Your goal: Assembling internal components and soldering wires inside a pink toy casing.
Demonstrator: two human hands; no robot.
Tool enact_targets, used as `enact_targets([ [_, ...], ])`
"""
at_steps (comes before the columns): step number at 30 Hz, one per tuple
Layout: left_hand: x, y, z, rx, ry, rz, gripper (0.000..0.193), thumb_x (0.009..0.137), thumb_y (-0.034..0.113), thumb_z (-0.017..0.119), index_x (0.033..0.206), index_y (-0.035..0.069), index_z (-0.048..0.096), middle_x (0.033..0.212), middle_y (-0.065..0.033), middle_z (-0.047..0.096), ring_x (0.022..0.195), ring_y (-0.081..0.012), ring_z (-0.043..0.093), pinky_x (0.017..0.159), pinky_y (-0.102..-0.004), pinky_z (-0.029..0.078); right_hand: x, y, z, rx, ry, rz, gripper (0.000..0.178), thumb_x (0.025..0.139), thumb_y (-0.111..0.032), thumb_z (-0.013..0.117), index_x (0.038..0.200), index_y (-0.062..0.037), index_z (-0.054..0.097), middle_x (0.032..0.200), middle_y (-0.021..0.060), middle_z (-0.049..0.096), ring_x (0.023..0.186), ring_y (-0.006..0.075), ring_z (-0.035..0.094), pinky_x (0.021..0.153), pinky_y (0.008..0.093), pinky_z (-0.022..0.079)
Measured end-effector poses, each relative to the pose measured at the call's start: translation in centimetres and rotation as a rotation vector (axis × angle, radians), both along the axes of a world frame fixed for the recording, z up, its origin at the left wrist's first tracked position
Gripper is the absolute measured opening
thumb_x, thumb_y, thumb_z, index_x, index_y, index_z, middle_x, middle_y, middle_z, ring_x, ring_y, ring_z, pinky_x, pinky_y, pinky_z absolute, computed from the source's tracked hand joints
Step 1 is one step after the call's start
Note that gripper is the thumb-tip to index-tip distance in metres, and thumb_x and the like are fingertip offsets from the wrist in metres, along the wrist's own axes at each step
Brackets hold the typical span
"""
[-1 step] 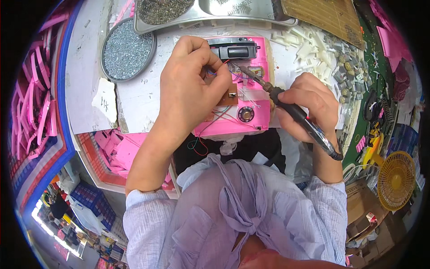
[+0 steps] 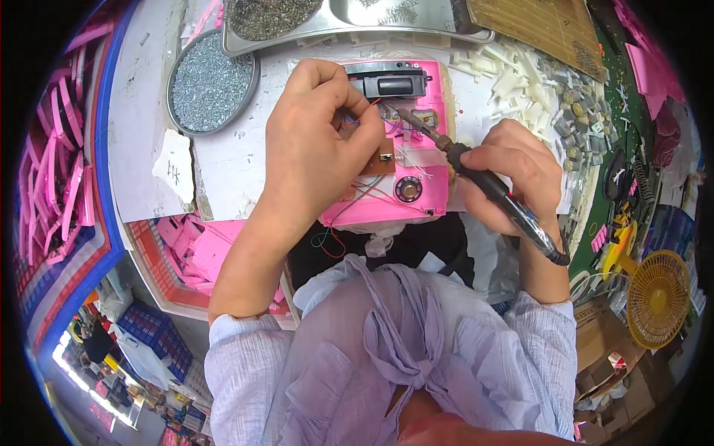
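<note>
A pink plastic housing (image 2: 349, 215) lies in front of me, with a black part (image 2: 394, 87) at its far end and a round speaker (image 2: 408, 189) near its close right corner. My right hand (image 2: 513, 175) grips a black-handled soldering iron (image 2: 487, 182), its tip angled down to the left into the housing. Over the housing's left side, my left hand (image 2: 320, 137) pinches a thin red wire (image 2: 375, 101) close to that tip. The fingers partly hide the wire and a brown circuit board (image 2: 384, 158) with a small switch. Thin wires (image 2: 372, 189) cross the housing.
A round dish of small screws (image 2: 212, 83) stands at the left, below a metal tray (image 2: 357, 33) of small metal parts. White plastic pieces (image 2: 513, 82) and small motors (image 2: 584, 126) are heaped at the right. Pink parts fill a crate (image 2: 160, 279) at the near left.
</note>
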State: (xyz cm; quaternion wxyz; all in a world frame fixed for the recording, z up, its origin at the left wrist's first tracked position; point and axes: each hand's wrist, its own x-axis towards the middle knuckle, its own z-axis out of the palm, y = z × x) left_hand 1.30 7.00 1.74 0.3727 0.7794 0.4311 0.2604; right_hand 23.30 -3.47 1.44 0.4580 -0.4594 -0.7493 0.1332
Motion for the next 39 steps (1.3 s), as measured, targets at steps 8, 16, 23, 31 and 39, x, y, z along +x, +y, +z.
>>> enact_targets([
  [8, 0.0, 0.1, -0.6, 0.01, -0.033, 0.012, 0.011, 0.08, 0.006, 0.075, 0.078, -0.002, 0.068, 0.095, -0.0077, 0.059, 0.063, -0.0143, 0.058, 0.059, -0.0287, 0.048, -0.4, 0.7, 0.0, -0.031, -0.017, -0.007, 0.032, 0.063, 0.001, 0.076, 0.094, -0.0031, 0.07, 0.064, 0.0044, 0.056, 0.056, 0.0216, 0.054, 0.052, 0.033, 0.042],
  [16, 0.0, 0.0, -1.0, 0.041, -0.047, 0.004, 0.01, 0.082, 0.003, 0.074, 0.079, -0.003, 0.066, 0.095, -0.0036, 0.055, 0.062, -0.0044, 0.049, 0.053, -0.0214, 0.039, -0.5, 0.7, 0.1, -0.012, -0.007, -0.014, 0.032, 0.063, 0.001, 0.077, 0.094, -0.0031, 0.07, 0.064, 0.0048, 0.057, 0.056, 0.0213, 0.054, 0.052, 0.0325, 0.042],
  [23, 0.2, -0.1, -1.3, 0.077, -0.042, 0.018, 0.01, 0.08, 0.002, 0.074, 0.077, -0.002, 0.065, 0.093, -0.0041, 0.056, 0.061, -0.0066, 0.052, 0.054, -0.0223, 0.041, -0.6, 0.8, 0.3, -0.033, -0.007, -0.017, 0.033, 0.064, 0.002, 0.078, 0.095, -0.0029, 0.07, 0.065, 0.0046, 0.058, 0.056, 0.0212, 0.054, 0.052, 0.0322, 0.042],
  [31, 0.3, -0.1, -1.4, 0.098, -0.043, 0.03, 0.009, 0.078, 0.003, 0.074, 0.077, -0.002, 0.066, 0.094, -0.0058, 0.059, 0.061, -0.0088, 0.054, 0.055, -0.0244, 0.044, -0.5, 0.6, 0.4, -0.033, -0.017, -0.017, 0.032, 0.065, 0.0, 0.079, 0.096, -0.0033, 0.069, 0.07, 0.0052, 0.063, 0.057, 0.0215, 0.055, 0.052, 0.0324, 0.043],
  [39, 0.3, 0.0, -1.2, 0.097, -0.017, 0.015, 0.009, 0.079, 0.002, 0.074, 0.077, -0.002, 0.066, 0.093, -0.0048, 0.058, 0.058, -0.007, 0.051, 0.053, -0.0239, 0.041, -0.3, 0.4, 0.4, -0.038, -0.02, -0.011, 0.034, 0.065, 0.0, 0.078, 0.097, -0.003, 0.069, 0.071, 0.0062, 0.064, 0.058, 0.0217, 0.056, 0.052, 0.0329, 0.043],
])
